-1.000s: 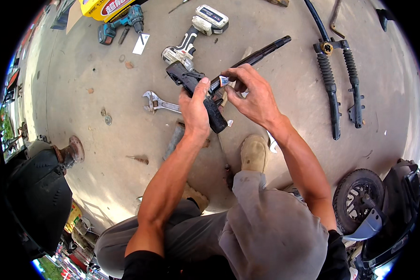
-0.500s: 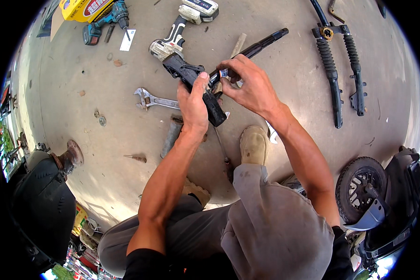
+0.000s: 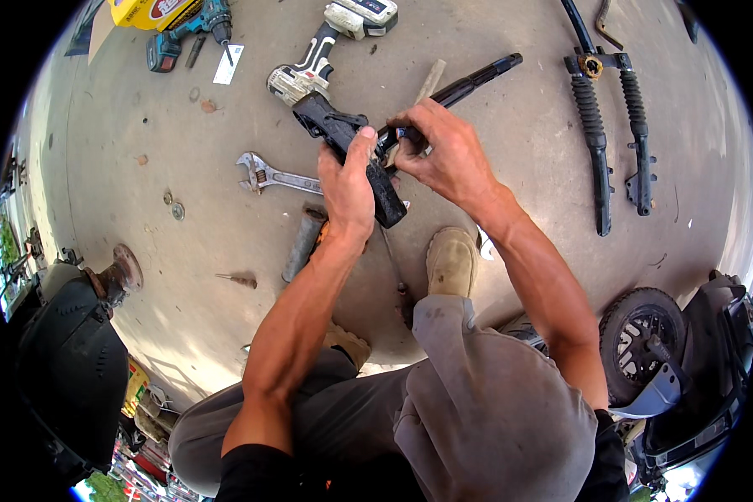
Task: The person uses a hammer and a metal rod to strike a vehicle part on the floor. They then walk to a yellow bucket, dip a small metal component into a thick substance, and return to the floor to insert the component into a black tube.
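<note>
A black steering stem with a wide clamp (image 3: 330,124) at its base is held over the floor, its long tube (image 3: 477,79) slanting up to the far right. My left hand (image 3: 349,188) is closed around the clamp, thumb on top. My right hand (image 3: 446,155) has its fingers curled round the tube just beside the clamp, over a small blue label that is mostly hidden. What lies under those fingertips is covered. A grey-white cordless impact wrench (image 3: 301,82) lies just beyond the clamp. An adjustable wrench (image 3: 284,178) lies to the left of my left hand.
A front fork (image 3: 596,142) lies at the far right. A teal cordless drill (image 3: 194,33) and a yellow box (image 3: 146,12) are at the far left. Nearer are a grey cylinder (image 3: 303,243), a screwdriver (image 3: 403,293), washers (image 3: 177,212) and a wheel (image 3: 642,343).
My right fingers have shifted slightly along the tube and now cover more of the blue label. My left hand keeps its hold on the clamp. The whole view has drifted a little.
</note>
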`<act>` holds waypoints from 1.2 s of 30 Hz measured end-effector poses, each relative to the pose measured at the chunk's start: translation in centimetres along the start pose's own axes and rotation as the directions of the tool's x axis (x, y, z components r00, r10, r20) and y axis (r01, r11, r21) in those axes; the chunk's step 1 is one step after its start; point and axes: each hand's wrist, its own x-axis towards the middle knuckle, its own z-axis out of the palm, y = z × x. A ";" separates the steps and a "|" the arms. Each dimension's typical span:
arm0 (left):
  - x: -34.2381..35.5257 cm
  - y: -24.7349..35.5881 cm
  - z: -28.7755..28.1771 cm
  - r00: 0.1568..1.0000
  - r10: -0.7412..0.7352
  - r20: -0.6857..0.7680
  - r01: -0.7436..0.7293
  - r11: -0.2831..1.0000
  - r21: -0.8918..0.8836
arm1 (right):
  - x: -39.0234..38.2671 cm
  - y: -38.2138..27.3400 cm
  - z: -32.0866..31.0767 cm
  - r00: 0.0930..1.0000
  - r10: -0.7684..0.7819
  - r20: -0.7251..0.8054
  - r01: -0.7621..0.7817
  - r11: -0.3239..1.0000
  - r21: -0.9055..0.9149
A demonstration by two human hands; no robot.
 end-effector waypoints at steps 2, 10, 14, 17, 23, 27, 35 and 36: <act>0.0 0.0 0.0 1.000 -0.008 -0.007 0.008 1.000 -0.001 | 0.0 0.2 0.2 1.000 -0.011 -0.005 0.011 1.000 -0.026; -0.1 0.1 0.1 1.000 -0.029 -0.005 0.029 1.000 -0.003 | 0.6 -0.1 -1.0 0.997 0.017 0.069 -0.025 0.994 0.110; 0.1 0.1 0.3 1.000 -0.005 -0.004 0.005 0.999 -0.034 | 0.8 -0.1 -1.3 0.992 0.038 0.117 -0.050 0.994 0.098; -0.4 0.3 0.5 0.999 0.020 -0.032 -0.019 1.000 0.002 | 1.1 0.1 -1.8 0.986 0.027 0.163 -0.040 0.996 0.078; -0.4 0.8 0.8 0.999 0.047 -0.009 -0.046 0.997 0.057 | 1.1 -0.1 -1.8 0.993 0.006 0.118 -0.014 0.998 0.063; -0.5 0.9 0.9 0.998 0.053 -0.020 -0.052 0.996 0.067 | 1.0 0.2 -1.6 0.996 -0.044 0.081 0.040 0.998 0.049; -0.6 1.1 0.9 0.998 0.061 -0.007 -0.060 0.997 0.053 | 0.6 -0.8 -2.6 0.995 0.029 0.093 -0.043 0.988 0.146; -0.6 1.1 1.0 0.998 0.059 -0.010 -0.058 0.997 0.048 | 0.4 -0.9 -2.5 0.994 0.076 0.081 -0.089 0.982 0.165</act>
